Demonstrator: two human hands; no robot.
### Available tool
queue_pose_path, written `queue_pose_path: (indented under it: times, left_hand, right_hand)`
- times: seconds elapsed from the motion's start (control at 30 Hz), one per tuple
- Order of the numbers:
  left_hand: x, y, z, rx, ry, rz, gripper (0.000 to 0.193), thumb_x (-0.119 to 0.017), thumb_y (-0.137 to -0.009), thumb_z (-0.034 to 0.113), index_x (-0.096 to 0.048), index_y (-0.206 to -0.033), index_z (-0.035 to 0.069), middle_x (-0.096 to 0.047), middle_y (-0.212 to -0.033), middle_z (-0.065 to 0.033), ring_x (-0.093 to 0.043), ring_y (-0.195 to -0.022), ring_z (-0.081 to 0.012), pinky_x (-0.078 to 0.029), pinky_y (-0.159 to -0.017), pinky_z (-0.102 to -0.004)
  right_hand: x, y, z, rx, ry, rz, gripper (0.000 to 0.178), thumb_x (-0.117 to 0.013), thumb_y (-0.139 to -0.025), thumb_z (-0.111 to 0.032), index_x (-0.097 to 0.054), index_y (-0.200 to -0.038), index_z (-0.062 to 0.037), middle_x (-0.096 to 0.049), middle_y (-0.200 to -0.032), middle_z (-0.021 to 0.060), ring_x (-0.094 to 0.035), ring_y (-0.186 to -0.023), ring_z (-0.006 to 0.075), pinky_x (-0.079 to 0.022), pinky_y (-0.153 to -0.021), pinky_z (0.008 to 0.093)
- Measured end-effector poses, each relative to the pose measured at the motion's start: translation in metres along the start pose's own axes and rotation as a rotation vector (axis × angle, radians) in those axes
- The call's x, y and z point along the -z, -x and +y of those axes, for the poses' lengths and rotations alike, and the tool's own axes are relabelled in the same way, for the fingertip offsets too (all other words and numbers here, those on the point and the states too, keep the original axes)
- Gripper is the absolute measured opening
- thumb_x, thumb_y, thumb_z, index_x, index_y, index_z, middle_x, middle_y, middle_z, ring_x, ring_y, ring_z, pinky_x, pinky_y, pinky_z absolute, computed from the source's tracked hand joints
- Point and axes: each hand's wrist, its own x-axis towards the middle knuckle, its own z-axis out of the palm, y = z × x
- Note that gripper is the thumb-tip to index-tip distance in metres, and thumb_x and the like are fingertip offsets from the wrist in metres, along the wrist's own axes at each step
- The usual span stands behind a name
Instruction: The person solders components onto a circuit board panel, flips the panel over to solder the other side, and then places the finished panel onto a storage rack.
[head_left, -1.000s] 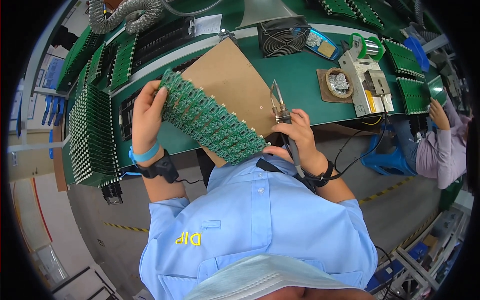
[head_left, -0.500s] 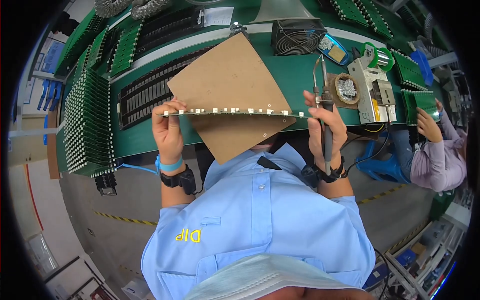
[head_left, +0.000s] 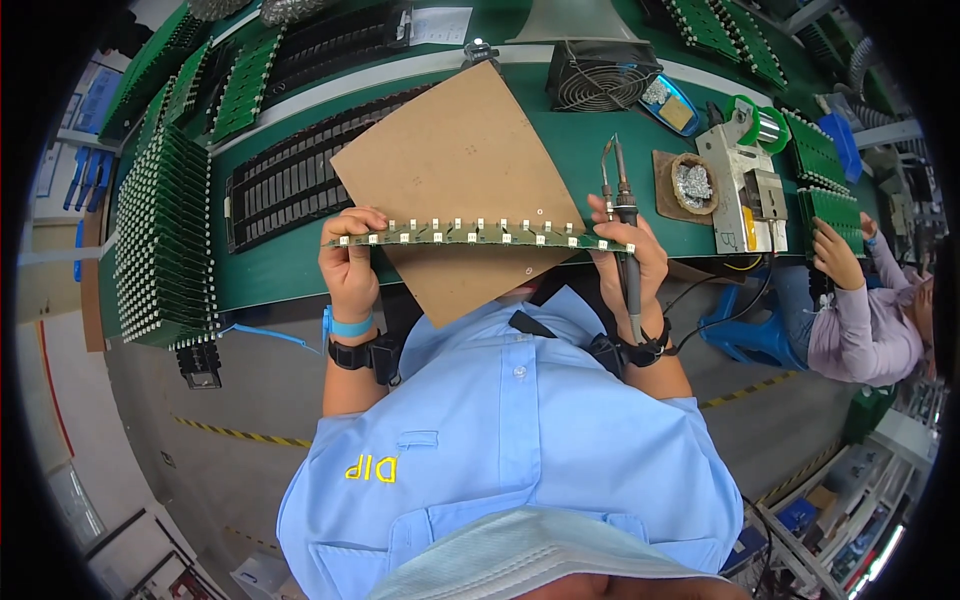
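A long, narrow green circuit board (head_left: 490,238) with rows of small white connectors is held level across my front. My left hand (head_left: 350,270) pinches its left end between thumb and fingers. At the other end, my right hand (head_left: 637,262) has its fingers at the board while also gripping a soldering iron (head_left: 631,285). The iron stands nearly upright, its tip pointing away from me. Beneath and beyond the board lies a brown square sheet (head_left: 455,150), turned cornerwise and reaching over the bench edge.
A black slotted rack (head_left: 290,190) lies left of the sheet, near many upright green boards (head_left: 165,235). Rightward are a black fan (head_left: 600,78), a bowl of metal scraps (head_left: 692,182), a solder spool (head_left: 768,128) on a metal unit, and a co-worker (head_left: 865,320) handling boards.
The board has tipped from nearly edge-on, so more of its connector face shows. Both hands are slightly lower in view; the right hand and iron have shifted a little left.
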Motion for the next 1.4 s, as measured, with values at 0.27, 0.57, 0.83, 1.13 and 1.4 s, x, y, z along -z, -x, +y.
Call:
queue_pose_path:
  times: [0.27, 0.57, 0.83, 1.13, 1.4]
  left_hand:
    - [0.001, 0.002, -0.002, -0.001, 0.02, 0.016, 0.018, -0.058, -0.103, 0.022, -0.052, -0.101, 0.005, -0.063, -0.102, -0.0112, -0.058, -0.094, -0.0196, -0.047, -0.088, -0.0319]
    - [0.001, 0.004, -0.002, 0.057, 0.042, 0.019, 0.016, -0.057, -0.103, 0.021, -0.05, -0.101, 0.006, -0.062, -0.1, -0.0114, -0.057, -0.096, -0.0213, -0.046, -0.091, -0.0344]
    - [0.002, 0.005, -0.001, 0.047, 0.015, 0.01, 0.027, -0.055, -0.103, 0.032, -0.051, -0.099, 0.006, -0.062, -0.1, -0.0125, -0.056, -0.096, -0.0235, -0.045, -0.092, -0.0378]
    - [0.004, 0.001, 0.001, -0.062, 0.043, -0.007, 0.064, -0.038, -0.098, 0.063, -0.055, -0.091, 0.002, -0.063, -0.098, -0.0153, -0.054, -0.095, -0.0278, -0.043, -0.091, -0.0409]
    - [0.012, 0.002, -0.005, -0.071, -0.007, -0.041, 0.089, -0.025, -0.089, 0.084, -0.057, -0.093, 0.001, -0.063, -0.097, -0.0151, -0.054, -0.096, -0.0281, -0.043, -0.092, -0.0418]
  right_hand:
    - [0.002, 0.002, 0.002, 0.024, 0.061, -0.022, 0.017, -0.074, -0.09, -0.011, -0.066, -0.1, 0.001, -0.068, -0.115, 0.0288, -0.07, -0.102, 0.0295, -0.055, -0.091, 0.0356]
    - [0.0, 0.004, 0.002, -0.015, 0.003, -0.009, 0.021, -0.074, -0.091, -0.013, -0.065, -0.103, 0.0008, -0.068, -0.116, 0.029, -0.07, -0.103, 0.0293, -0.055, -0.09, 0.0365]
    - [0.003, 0.008, -0.001, -0.027, 0.003, -0.001, 0.017, -0.074, -0.087, -0.006, -0.066, -0.1, 0.0006, -0.069, -0.113, 0.029, -0.07, -0.102, 0.0294, -0.055, -0.091, 0.0363]
    - [0.007, 0.018, -0.003, 0.11, 0.101, -0.103, 0.021, -0.073, -0.078, 0.002, -0.067, -0.099, 0.0, -0.071, -0.112, 0.0252, -0.07, -0.101, 0.032, -0.054, -0.09, 0.037]
    - [0.007, 0.024, -0.002, 0.123, 0.095, -0.113, 0.022, -0.073, -0.078, 0.002, -0.067, -0.098, -0.0017, -0.071, -0.113, 0.0248, -0.069, -0.103, 0.0325, -0.053, -0.091, 0.0381]
